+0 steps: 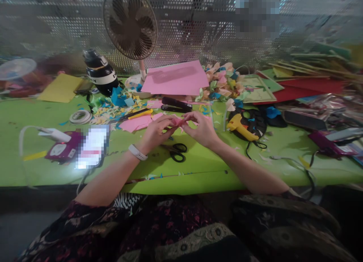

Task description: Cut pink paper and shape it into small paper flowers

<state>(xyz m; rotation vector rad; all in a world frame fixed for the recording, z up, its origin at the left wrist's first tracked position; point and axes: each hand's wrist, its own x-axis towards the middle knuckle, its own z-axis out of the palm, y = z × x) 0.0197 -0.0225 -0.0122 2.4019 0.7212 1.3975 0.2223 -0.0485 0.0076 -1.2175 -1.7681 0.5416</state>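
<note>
Places taken from the black stapler (176,104). Dark bottle (103,78): well left, farther back. Loose paper scraps (109,112): left; a draught from the fan (130,24), behind and left, could scatter them. Left hand (159,131): front-left, thumb and fingertips pinched together on the pink paper piece (177,122). That piece: just in front, held between both hands; opposed pulling could tear it, a loose pinch drop it. Scissors (175,151): farther in front; a dipping wrist could knock them. Right hand (200,129): front-right, fingertips closed on the same piece. Yellow glue gun (243,128): well right; its cord might snag the forearm.
</note>
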